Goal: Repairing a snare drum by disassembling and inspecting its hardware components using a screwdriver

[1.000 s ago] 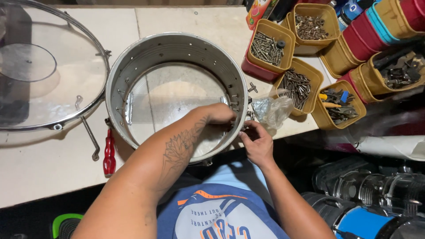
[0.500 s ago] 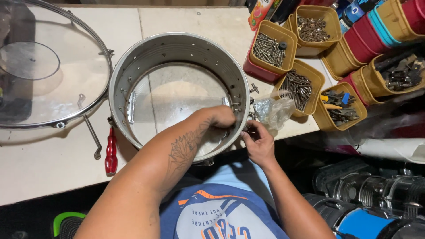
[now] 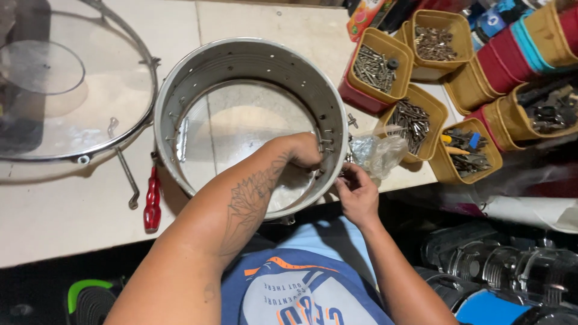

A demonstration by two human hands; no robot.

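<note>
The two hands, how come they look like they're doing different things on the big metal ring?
The left hand reaches inside the metal drum shell, pressed against its inner wall; the right hand stays outside, its fingers at the outer wall. The left hand looks curled into a loose fist, while the right hand pinches at small hardware too tiny to identify. The left hand's forearm carries a tattoo; the right hand's does not. Both work at the same spot on the shell.

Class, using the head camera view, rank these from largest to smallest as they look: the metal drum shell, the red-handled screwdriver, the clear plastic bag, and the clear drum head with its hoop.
1. Metal drum shell and clear drum head: unsure, the head is cut off by the frame.
2. Red-handled screwdriver and clear plastic bag: look alike, not ranked.
</note>
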